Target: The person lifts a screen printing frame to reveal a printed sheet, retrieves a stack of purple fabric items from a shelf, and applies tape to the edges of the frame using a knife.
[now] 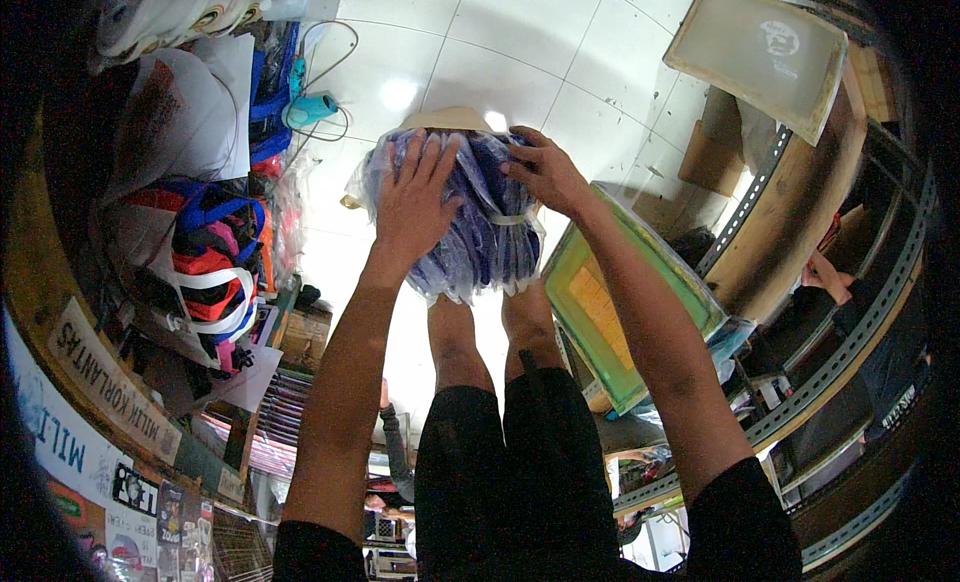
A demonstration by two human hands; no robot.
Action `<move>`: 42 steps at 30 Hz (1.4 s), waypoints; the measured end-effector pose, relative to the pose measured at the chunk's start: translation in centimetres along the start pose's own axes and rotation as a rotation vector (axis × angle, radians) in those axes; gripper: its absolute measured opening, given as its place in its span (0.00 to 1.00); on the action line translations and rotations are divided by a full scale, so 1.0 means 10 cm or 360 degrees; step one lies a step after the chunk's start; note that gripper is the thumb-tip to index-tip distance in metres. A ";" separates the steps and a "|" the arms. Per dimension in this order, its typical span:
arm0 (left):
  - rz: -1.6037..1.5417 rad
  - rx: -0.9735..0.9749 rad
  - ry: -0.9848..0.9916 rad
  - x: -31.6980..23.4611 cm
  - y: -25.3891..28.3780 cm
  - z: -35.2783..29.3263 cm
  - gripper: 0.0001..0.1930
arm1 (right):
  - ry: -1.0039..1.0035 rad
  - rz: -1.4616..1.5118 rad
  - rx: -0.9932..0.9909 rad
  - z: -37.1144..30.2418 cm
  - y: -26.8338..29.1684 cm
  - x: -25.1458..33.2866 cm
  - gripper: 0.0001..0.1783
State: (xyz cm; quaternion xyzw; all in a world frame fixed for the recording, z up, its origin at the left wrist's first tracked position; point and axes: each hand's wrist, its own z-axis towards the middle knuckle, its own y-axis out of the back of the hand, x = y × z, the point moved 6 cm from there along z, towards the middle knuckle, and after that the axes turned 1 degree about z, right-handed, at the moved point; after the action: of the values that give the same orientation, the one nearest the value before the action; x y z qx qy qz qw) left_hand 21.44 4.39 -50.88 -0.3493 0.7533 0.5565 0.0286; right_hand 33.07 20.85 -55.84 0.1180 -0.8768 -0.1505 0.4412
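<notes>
Lying under left hand (415, 207) and right hand (550, 174) is a plastic-wrapped bundle (478, 237).

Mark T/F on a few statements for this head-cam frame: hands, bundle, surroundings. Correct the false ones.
1. The left hand rests on the plastic-wrapped bundle. True.
2. The right hand is away from the bundle, down by the knees. False: the right hand is at the bundle's upper right.
3. A tan, cardboard-like piece shows beyond the bundle's far edge. True.
4. The green-bordered panel stands left of the bundle. False: the panel is to its right.
5. The floor is dark wood. False: the floor is white tile.
</notes>
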 end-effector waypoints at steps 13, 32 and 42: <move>-0.0127 0.0109 0.0082 0.21 0.03 -0.07 0.42 | 0.0059 -0.0237 -0.0437 -0.05 0.08 0.19 0.17; -0.0264 0.0168 -0.0017 0.29 0.10 -0.12 0.36 | -0.0138 -0.0398 -0.0413 0.00 -0.04 0.18 0.24; -0.0751 0.0088 0.0016 0.29 0.23 -0.07 0.32 | 0.0420 -0.1010 -0.0373 -0.08 -0.23 0.68 0.42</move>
State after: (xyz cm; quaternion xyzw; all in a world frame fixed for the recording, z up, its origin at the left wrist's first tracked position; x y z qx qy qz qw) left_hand 18.25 2.64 -49.97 -0.5175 0.6659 0.5118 0.1636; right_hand 29.88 16.28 -51.22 0.3513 -0.7087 -0.3630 0.4925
